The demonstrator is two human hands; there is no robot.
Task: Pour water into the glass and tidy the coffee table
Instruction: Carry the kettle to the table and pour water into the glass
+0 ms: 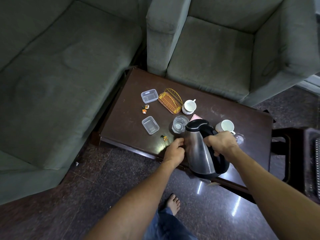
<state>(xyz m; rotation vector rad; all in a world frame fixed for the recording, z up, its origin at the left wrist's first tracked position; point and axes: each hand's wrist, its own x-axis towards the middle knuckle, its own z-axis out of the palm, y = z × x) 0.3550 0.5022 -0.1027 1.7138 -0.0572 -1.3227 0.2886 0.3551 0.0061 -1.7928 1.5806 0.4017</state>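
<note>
Gripping the black handle of the kettle [200,151] with the right hand [223,142], fingers curled round it. Pressing the left hand [174,150] against its steel side, fingers close together. Holding kettle tilted above near edge of the table [131,87], spout just beside the glass [180,125], upright near mid-table.

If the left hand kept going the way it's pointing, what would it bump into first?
The shiny steel electric kettle with a black handle. The left hand looks to be touching its side right now, though depth is hard to judge.
</note>
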